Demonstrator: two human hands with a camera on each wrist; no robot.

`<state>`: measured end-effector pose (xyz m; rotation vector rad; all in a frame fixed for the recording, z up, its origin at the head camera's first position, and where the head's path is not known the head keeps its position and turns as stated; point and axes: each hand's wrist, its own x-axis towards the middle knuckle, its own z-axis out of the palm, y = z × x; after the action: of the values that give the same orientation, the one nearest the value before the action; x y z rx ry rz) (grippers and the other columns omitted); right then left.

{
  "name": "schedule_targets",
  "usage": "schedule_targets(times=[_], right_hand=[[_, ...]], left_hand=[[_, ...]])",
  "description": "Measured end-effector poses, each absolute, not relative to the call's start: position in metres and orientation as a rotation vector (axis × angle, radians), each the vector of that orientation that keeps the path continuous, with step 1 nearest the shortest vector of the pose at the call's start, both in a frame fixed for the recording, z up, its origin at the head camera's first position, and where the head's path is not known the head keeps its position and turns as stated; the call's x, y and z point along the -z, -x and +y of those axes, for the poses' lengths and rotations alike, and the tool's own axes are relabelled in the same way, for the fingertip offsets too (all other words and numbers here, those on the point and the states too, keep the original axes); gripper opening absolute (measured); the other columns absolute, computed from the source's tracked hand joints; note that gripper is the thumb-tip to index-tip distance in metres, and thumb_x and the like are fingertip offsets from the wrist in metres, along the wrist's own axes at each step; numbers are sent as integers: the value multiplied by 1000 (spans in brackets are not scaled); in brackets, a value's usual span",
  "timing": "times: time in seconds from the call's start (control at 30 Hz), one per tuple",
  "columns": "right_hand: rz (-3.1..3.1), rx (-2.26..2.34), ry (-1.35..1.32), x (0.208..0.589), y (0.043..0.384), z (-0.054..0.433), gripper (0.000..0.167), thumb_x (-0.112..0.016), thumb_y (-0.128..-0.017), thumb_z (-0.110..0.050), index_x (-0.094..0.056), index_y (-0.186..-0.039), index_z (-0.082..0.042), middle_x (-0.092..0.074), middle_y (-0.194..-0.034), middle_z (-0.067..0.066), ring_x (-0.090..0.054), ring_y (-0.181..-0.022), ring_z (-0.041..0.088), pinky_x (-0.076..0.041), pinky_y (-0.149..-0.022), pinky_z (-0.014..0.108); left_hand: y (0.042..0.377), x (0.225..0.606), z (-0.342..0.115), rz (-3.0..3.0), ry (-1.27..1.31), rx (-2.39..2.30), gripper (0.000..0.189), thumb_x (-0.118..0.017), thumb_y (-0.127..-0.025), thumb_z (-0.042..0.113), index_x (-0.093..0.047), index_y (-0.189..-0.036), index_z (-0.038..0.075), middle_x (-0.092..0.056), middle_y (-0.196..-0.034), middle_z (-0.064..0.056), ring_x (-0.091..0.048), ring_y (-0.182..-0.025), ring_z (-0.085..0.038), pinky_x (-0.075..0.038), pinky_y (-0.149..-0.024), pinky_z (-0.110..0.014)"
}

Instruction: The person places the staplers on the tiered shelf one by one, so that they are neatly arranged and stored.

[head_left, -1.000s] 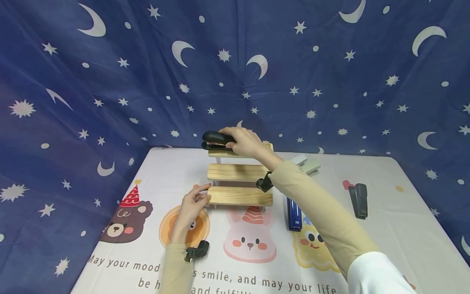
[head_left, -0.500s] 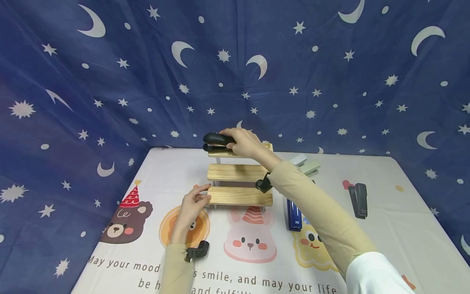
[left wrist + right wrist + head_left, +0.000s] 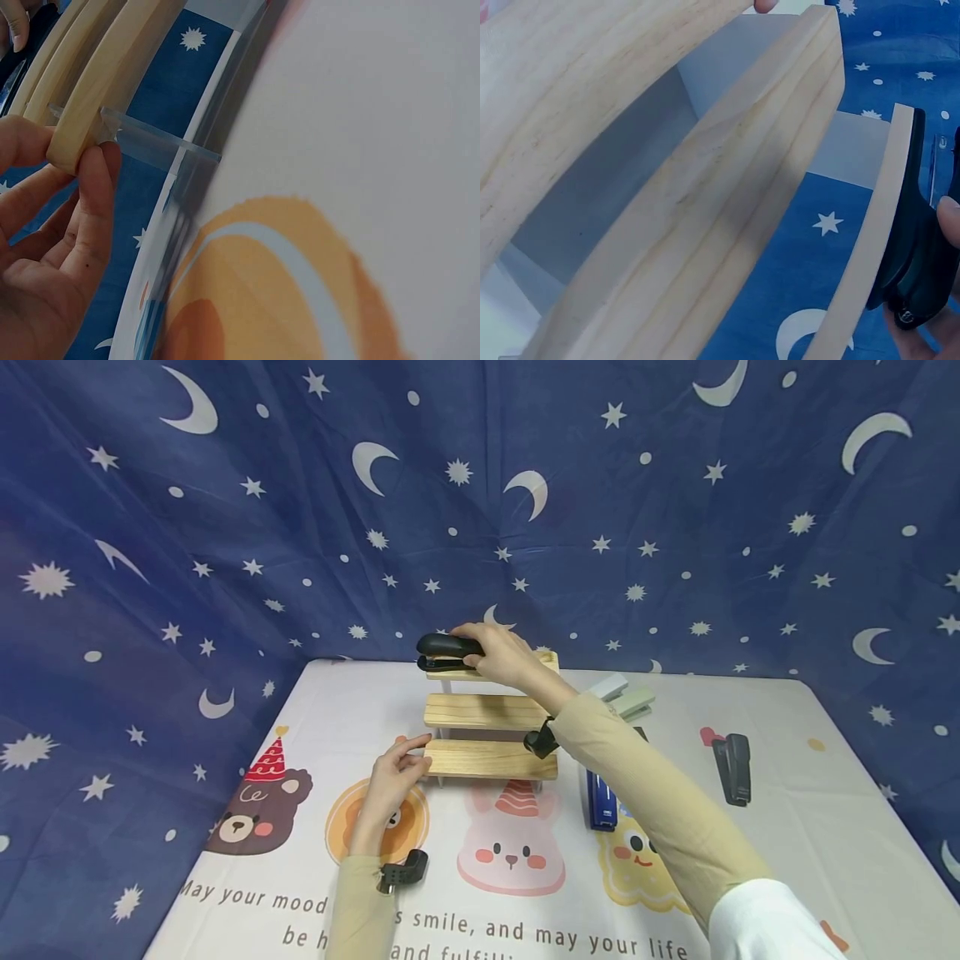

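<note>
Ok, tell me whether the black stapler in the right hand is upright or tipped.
Upright: the head view shows the black stapler, held in the right hand, handle above base.

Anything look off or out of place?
Nothing looks spilled or broken. Slightly off: in the head view, the black stapler gripped by the right hand appears to poke slightly past the left end of the top board. The dark gray stapler at far right seems to lie on its side.

Starry blue curtain (image 3: 480, 543) behind cartoon-printed white tablecloth (image 3: 817, 827)
</note>
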<state>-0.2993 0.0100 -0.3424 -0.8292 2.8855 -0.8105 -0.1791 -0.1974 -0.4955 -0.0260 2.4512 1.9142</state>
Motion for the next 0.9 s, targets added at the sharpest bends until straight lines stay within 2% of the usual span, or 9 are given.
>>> schedule_targets(times=[0.33,0.5,0.63,0.77,0.9], right_hand=[[2894,888,747,349,299,15,46,-68,-89,-19,-56,-133,-20,-61,-129,4,-59,-108,22,-47,-90,44],[2904,889,738,349,299,15,43,-68,-89,-19,-58,-131,-20,-62,-127,5,-59,-108,22,-47,-91,44],[2909,898,743,349,299,15,43,-69,-89,-19,-58,-130,-20,-63,-126,5,-59,-108,23,-47,-92,44],[2910,951,748,348,298,19,46,-69,-88,-19,-56,-133,-18,-63,-126,6,-59,-112,24,-46,-94,44],[2916,1022,766,348,292,27,50,-69,-89,-18,-54,-136,-18,-60,-129,7,-57,-119,25,-45,-99,44]], left_hand=[[179,495,-198,2424,29,-1922,41,-64,-92,11,-57,-133,9,-69,-99,-19,-69,-85,-30,-55,-74,-27],[176,483,-196,2397,30,-1921,43,-62,-92,9,-55,-135,5,-69,-101,-22,-67,-90,-39,-56,-77,-34],[171,468,-194,2403,22,-1902,44,-61,-92,7,-54,-135,2,-69,-101,-23,-68,-89,-36,-55,-75,-32],[167,462,-192,2415,29,-1893,43,-62,-92,7,-55,-134,3,-68,-101,-23,-68,-90,-33,-49,-65,-24],[165,462,-191,2409,41,-1891,42,-62,-93,8,-55,-134,3,-66,-104,-22,-67,-90,-36,-50,-68,-26]])
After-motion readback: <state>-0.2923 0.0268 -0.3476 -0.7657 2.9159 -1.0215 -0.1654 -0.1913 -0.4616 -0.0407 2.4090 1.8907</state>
